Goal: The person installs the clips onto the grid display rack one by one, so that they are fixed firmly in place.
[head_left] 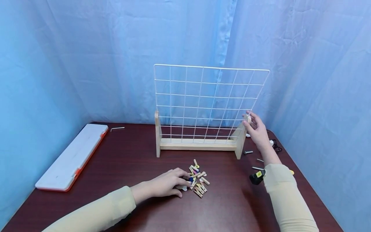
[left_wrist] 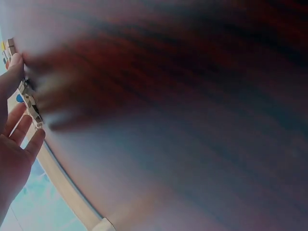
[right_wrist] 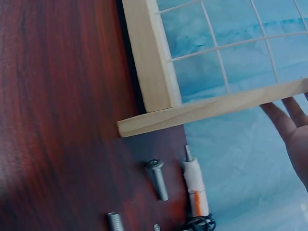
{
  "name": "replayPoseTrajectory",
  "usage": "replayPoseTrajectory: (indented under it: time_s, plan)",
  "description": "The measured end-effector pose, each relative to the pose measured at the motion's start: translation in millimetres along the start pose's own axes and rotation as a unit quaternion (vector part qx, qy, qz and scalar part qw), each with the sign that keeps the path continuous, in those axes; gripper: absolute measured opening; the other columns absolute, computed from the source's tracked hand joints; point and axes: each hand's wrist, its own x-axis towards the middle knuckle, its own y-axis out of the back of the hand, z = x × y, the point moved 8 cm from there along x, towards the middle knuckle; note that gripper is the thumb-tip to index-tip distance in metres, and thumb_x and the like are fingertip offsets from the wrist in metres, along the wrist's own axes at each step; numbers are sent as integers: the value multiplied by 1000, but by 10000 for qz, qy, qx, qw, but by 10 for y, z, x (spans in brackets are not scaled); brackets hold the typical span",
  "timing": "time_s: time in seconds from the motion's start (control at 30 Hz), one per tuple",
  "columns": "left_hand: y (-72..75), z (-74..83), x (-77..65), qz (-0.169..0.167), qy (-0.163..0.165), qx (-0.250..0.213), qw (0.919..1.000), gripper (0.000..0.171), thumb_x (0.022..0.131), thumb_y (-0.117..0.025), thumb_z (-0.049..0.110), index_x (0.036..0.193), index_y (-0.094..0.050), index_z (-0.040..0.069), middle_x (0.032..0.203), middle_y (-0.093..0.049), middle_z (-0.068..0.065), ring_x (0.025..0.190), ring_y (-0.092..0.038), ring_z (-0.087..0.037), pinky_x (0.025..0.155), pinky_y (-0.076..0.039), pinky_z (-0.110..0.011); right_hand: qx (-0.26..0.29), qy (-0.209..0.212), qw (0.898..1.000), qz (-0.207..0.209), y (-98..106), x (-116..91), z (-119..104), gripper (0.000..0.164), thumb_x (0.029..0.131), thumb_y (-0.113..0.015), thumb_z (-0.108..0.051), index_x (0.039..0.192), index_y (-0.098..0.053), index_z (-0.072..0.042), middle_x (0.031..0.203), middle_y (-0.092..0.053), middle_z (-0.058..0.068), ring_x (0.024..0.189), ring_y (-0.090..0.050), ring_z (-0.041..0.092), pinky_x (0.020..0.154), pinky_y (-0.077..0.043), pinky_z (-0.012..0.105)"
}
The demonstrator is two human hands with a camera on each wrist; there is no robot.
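Note:
A white wire grid (head_left: pixel 211 68) stands upright in a pale wooden stand (head_left: pixel 198 147) toward the back of the table. My right hand (head_left: pixel 259 133) grips the top of the stand's right side piece (head_left: pixel 240 141), thumb in front. In the right wrist view, fingers (right_wrist: pixel 279 120) touch the wooden side piece (right_wrist: pixel 202 109). In front of the stand lies a loose pile of small wooden clothespins (head_left: pixel 200 189), some with coloured decorations. My left hand (head_left: pixel 166 183) rests at the pile's left side, fingers loosely bent and touching the clothespins (left_wrist: pixel 31 106); none is clearly pinched.
At the left lies a white case (head_left: pixel 72 154) with orange edging, beside a hex key (head_left: pixel 117 128). By my right forearm are a bolt (head_left: pixel 248 152), metal rods and a black tape measure (head_left: pixel 256 177). A white pen-shaped tool (right_wrist: pixel 195 183) lies near the table's edge.

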Motion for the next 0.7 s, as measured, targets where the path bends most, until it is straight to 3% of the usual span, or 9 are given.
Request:
replayPoseTrajectory:
  time_s: [0.13,0.33,0.4,0.57,0.7]
  plan:
    - [12,24,34,188,-69,-56,9998,28,74,-70,31,101,-68,23,112,-54,1,103,-46,-12,90,-39,-26,294,-100,9995,18,19,4,171,52,88,-55,-11,136,-36,-17,131,-44,20,117,-47,27,85,-41,12]
    - [11,2,35,335,23,-266,9991,13,76,-70,20,89,-70,19,102,-53,3,96,-50,-6,83,-41,-14,-484,-603,9968,-204,29,-54,428,65,86,-59,-24,141,-24,-26,139,-35,14,125,-35,34,93,-39,44]
    - [22,-24,27,340,77,-418,9985,8,74,-71,16,82,-70,18,97,-53,4,91,-51,-4,80,-40,-12,-613,-658,9955,-293,18,-74,456,68,86,-59,-25,141,-21,-27,140,-33,15,126,-32,35,92,-37,51]
    - [108,-112,18,321,290,-711,9965,8,71,-72,12,72,-65,17,84,-54,6,80,-53,-1,73,-41,-9,-357,-479,9975,-388,-18,-76,421,65,86,-58,-21,140,-23,-29,138,-38,14,126,-34,31,91,-39,48]
    - [228,-174,12,371,495,-527,9967,8,71,-72,17,72,-65,19,78,-57,11,75,-52,-1,69,-42,-13,-275,-465,9978,-388,-11,-85,411,63,87,-58,-19,140,-24,-29,136,-40,14,126,-34,29,90,-40,45]
